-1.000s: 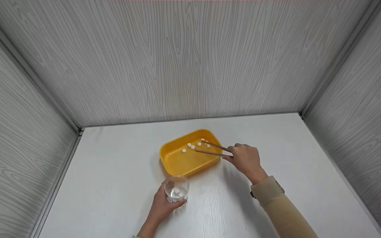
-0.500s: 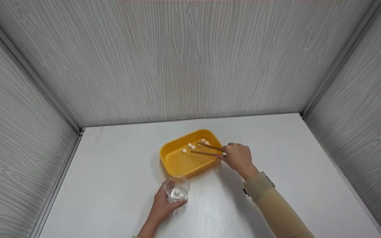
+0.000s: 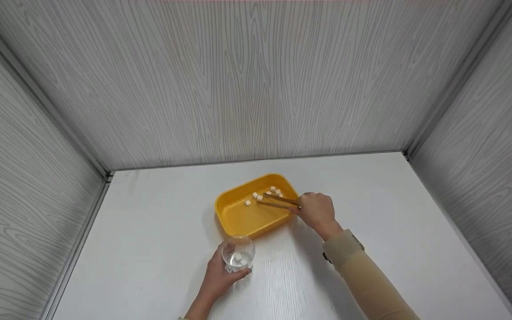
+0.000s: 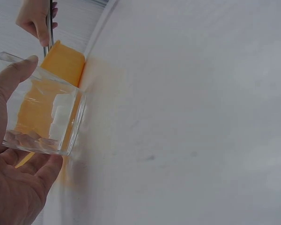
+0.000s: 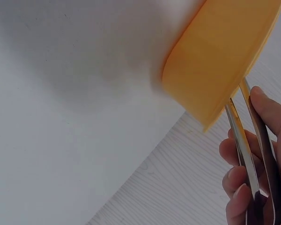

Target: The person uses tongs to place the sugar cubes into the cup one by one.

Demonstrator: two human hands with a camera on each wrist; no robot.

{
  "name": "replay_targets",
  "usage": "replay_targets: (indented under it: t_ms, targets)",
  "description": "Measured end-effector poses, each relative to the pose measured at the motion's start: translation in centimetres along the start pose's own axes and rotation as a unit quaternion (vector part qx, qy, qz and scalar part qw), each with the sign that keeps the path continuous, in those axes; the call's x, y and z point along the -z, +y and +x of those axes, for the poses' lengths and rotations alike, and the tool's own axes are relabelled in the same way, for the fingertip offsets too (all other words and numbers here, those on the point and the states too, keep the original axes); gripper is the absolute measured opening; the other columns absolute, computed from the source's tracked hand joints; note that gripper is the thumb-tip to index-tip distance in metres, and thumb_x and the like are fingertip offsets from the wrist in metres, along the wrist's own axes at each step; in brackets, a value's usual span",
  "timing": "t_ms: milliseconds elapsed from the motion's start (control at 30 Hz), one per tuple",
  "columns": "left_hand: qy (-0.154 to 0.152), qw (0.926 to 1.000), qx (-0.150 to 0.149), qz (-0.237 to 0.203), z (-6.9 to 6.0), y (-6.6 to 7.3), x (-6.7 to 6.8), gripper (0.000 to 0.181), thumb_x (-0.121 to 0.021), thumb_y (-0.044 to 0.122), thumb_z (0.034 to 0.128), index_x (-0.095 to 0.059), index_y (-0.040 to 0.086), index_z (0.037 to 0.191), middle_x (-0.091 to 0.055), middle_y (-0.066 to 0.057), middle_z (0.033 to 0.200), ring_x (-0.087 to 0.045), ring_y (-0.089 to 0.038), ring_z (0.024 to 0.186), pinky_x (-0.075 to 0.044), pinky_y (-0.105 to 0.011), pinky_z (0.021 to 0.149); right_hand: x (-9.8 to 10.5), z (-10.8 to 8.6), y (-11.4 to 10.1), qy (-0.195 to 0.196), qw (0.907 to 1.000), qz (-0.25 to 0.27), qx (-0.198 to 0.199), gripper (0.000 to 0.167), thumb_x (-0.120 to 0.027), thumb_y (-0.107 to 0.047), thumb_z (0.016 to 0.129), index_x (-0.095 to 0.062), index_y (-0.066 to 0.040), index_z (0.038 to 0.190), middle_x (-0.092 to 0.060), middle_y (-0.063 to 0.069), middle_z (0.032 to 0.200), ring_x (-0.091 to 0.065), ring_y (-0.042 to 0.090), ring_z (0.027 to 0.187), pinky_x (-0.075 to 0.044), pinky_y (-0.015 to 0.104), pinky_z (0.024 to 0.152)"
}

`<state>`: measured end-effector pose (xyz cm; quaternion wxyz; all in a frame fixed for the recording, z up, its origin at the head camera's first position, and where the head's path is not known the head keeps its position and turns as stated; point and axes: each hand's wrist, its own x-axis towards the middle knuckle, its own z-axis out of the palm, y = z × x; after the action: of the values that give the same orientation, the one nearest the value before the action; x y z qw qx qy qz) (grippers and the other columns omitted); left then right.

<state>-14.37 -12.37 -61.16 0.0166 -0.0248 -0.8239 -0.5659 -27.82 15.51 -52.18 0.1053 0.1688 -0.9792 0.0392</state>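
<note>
In the head view a yellow tray (image 3: 251, 222) holds several small white cubes (image 3: 248, 203) toward its back right. My right hand (image 3: 317, 210) holds metal tweezers (image 3: 278, 205) over the tray's right rim, their tips apart near the cubes. The right wrist view shows the fingers and thumb around the tweezers (image 5: 262, 136), whose tips are hidden behind the tray wall (image 5: 206, 65). My left hand (image 3: 220, 275) grips a clear glass (image 3: 238, 251) in front of the tray, with white cubes in its bottom. Thumb and fingers of the left hand (image 4: 14, 154) wrap the glass (image 4: 61, 112) in the left wrist view.
A white table (image 3: 158, 231) lies beneath everything. Grey wood-grained panels (image 3: 238, 89) rise behind it and at both sides. The tray's front corner stands close behind the glass.
My right hand has moved left with the tweezers, slightly so in the last half second. The tweezer tips have drawn closer together. My left hand and the glass have stayed nearly still.
</note>
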Motion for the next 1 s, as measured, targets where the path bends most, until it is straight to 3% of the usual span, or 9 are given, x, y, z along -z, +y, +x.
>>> replay_targets:
  t_ms: [300, 567, 1000]
  targets:
    - [-0.002, 0.9999, 0.014, 0.008, 0.0, 0.1, -0.1, 0.096, -0.092, 0.027, 0.0649, -0.04, 0.008, 0.143, -0.053, -0.011, 0.139, -0.048, -0.032, 0.13, -0.034, -0.047, 0.113, -0.6, 0.0, -0.2, 0.005, 0.9999, 0.01, -0.006, 0.035, -0.078, -0.042, 0.081, -0.075, -0.006, 0.082, -0.061, 0.004, 0.063, -0.051, 0.017, 0.048, -0.049, 0.036, 0.042]
    - [-0.008, 0.9999, 0.003, 0.007, 0.0, 0.1, 0.1, 0.096, -0.091, 0.028, 0.0661, -0.039, 0.005, 0.144, -0.052, -0.013, 0.139, -0.048, -0.033, 0.129, -0.036, -0.048, 0.112, -0.9, -0.1, -0.1, 0.022, 0.9997, 0.013, 0.0, 0.038, -0.077, -0.044, 0.081, -0.075, -0.006, 0.079, -0.06, 0.004, 0.061, -0.053, 0.019, 0.048, -0.048, 0.036, 0.041]
    - [-0.005, 1.0, -0.001, 0.007, 0.0, 0.1, 0.1, 0.098, -0.091, 0.027, 0.0653, -0.039, 0.002, 0.144, -0.052, -0.015, 0.138, -0.048, -0.033, 0.128, -0.036, -0.048, 0.111, -0.9, -0.3, 0.2, 0.002, 0.9992, 0.034, -0.022, 0.038, -0.073, -0.048, 0.084, -0.076, -0.01, 0.082, -0.06, 0.001, 0.063, -0.048, 0.016, 0.048, -0.046, 0.033, 0.042]
